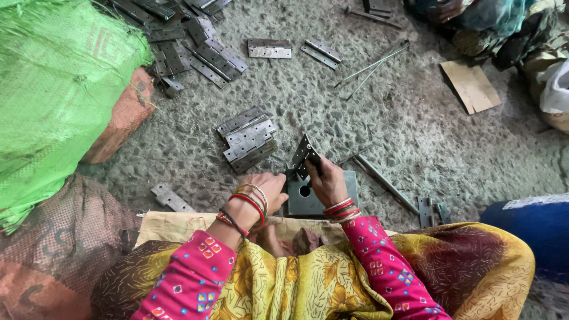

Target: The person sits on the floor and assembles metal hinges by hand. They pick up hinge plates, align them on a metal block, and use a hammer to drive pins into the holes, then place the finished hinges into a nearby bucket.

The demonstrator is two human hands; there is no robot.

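Right hand [327,182] closed around a metal hinge [303,155], held tilted up on edge, leaves partly folded, directly above a square steel block [332,198] with one round hole [304,191] in it. Left hand [265,188] curled at the block's left edge, fingertips touching the hinge's lower end; whether gripping or only steadying, cannot tell. Hinge thus between both hands, at their fingertips, over the block's far-left corner. Just beyond the grip, to the left, a small stack of flat hinges [248,139], roughly four or five, overlapping too much for an exact count. One single hinge leaf [170,198] near the left wrist on the floor. Right of the block, one long rod [385,184] lying diagonally, and two small upright pieces [431,211] beside its lower end. Farther off, two separate hinges [269,48] side by side, two thin rods [372,66] crossing, a large loose heap of hinges [189,41] at top left, uncountable. One cardboard scrap [471,86] at right. One green woven sack [53,89] at left, a blue object [530,228] at right edge. All on rough concrete floor [415,136].
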